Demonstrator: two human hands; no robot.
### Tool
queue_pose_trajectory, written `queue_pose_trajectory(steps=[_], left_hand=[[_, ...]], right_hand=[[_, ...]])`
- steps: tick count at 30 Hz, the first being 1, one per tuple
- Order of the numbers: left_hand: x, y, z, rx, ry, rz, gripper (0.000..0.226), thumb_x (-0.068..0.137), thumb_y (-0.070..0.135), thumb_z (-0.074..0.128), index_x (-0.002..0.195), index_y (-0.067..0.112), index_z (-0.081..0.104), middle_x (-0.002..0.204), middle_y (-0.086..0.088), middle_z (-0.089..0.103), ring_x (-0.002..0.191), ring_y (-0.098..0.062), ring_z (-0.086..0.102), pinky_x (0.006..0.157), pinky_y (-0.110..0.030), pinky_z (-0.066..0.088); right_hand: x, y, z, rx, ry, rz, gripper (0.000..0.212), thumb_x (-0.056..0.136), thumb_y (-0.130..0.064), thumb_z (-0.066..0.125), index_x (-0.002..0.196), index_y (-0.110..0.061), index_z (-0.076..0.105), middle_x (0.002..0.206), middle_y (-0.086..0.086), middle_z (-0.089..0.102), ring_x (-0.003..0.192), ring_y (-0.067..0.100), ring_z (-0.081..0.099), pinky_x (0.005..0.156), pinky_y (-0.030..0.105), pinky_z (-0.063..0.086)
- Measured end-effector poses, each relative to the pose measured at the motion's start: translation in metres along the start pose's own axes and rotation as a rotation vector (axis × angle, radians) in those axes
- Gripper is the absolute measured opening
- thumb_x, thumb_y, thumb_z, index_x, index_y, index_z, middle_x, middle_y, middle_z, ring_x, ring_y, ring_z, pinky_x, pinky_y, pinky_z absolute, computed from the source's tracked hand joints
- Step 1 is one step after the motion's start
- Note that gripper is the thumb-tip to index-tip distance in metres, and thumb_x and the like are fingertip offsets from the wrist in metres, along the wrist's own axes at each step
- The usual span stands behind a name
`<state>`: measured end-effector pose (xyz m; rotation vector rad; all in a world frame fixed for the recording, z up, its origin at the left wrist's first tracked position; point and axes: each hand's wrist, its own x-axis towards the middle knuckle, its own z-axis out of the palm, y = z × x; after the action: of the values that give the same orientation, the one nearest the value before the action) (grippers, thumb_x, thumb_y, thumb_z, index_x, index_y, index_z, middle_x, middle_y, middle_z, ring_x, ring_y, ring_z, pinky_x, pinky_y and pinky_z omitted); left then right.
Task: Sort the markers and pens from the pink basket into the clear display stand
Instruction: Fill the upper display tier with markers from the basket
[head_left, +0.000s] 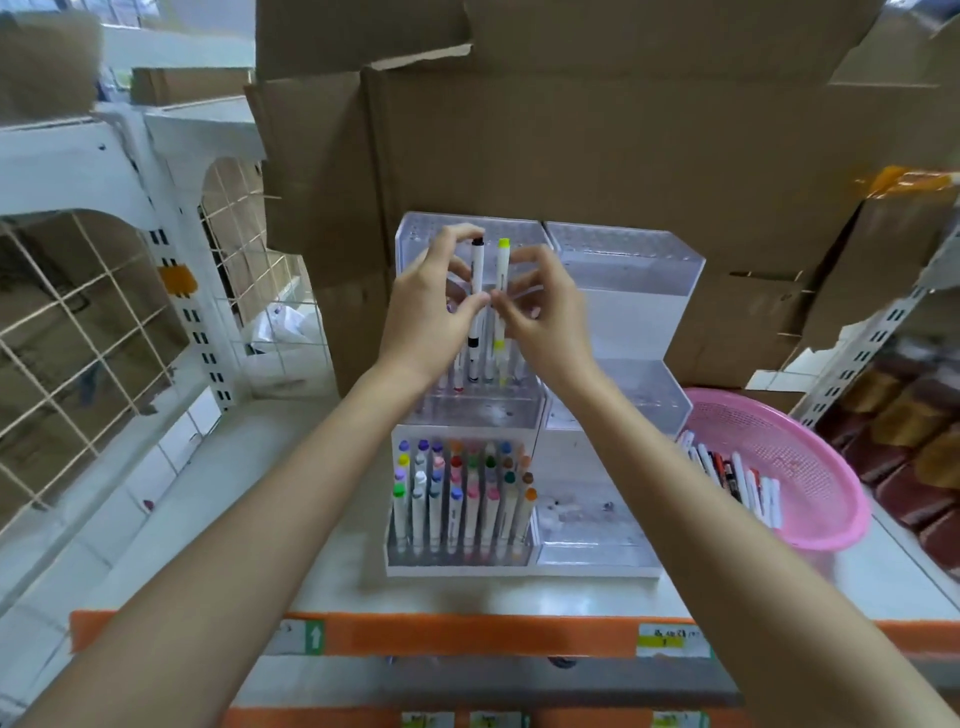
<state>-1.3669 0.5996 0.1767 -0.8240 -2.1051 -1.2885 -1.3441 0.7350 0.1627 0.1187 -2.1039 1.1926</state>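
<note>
A clear tiered display stand (631, 270) sits on the shelf ahead of me. Its lowest left tier holds several coloured-cap markers (460, 493) standing upright. My left hand (431, 306) pinches a white marker with a black cap (477, 291), upright over the middle tier. Beside it, my right hand (540, 312) grips a white marker with a yellow-green cap (502, 280), also upright. A few other markers stand in the middle tier below my hands. The pink basket (800, 467) lies to the right of the stand, with several pens (737, 478) in it.
Large cardboard boxes (571, 130) stand right behind the stand. A white wire-grid rack (104, 312) is to the left. The shelf's orange front edge (467, 636) carries price labels. Brown packaged goods (914, 441) sit at the far right.
</note>
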Motion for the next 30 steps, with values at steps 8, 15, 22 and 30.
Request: queue_pose_trajectory(steps=[8, 15, 22, 30], left_hand=[[0.000, -0.006, 0.003, 0.000, -0.004, 0.050, 0.046, 0.081, 0.012, 0.073, 0.122, 0.021, 0.053, 0.087, 0.004, 0.059, 0.076, -0.004, 0.061, 0.067, -0.007, 0.047], [0.003, -0.008, -0.001, 0.019, 0.022, 0.065, 0.030, 0.084, 0.015, 0.071, 0.113, 0.018, 0.061, 0.077, 0.009, 0.063, 0.075, -0.005, 0.064, 0.074, -0.023, 0.054], [0.006, -0.011, -0.004, 0.032, 0.026, 0.062, 0.027, 0.085, 0.015, 0.070, 0.110, 0.015, 0.061, 0.075, 0.005, 0.065, 0.069, -0.005, 0.063, 0.068, -0.013, 0.049], [0.004, -0.011, -0.004, 0.058, 0.009, 0.106, 0.029, 0.085, 0.014, 0.069, 0.114, 0.015, 0.061, 0.079, 0.003, 0.066, 0.073, -0.007, 0.063, 0.072, -0.015, 0.050]], right_hand=[[-0.004, 0.000, 0.004, -0.043, 0.069, -0.035, 0.022, 0.085, -0.010, 0.069, 0.102, -0.019, 0.058, 0.070, -0.009, 0.057, 0.062, 0.002, 0.057, 0.058, 0.016, 0.047], [-0.007, -0.002, 0.004, -0.043, 0.097, -0.060, 0.013, 0.085, -0.012, 0.068, 0.092, -0.012, 0.056, 0.067, 0.001, 0.062, 0.061, 0.013, 0.059, 0.060, 0.031, 0.049], [-0.006, 0.000, 0.005, -0.038, 0.082, -0.050, 0.015, 0.086, -0.011, 0.067, 0.097, -0.007, 0.057, 0.072, 0.003, 0.067, 0.064, 0.014, 0.063, 0.062, 0.031, 0.052], [-0.006, 0.000, 0.005, -0.065, 0.057, -0.081, 0.042, 0.086, -0.008, 0.067, 0.124, -0.016, 0.050, 0.076, 0.000, 0.065, 0.066, 0.008, 0.062, 0.060, 0.013, 0.046]])
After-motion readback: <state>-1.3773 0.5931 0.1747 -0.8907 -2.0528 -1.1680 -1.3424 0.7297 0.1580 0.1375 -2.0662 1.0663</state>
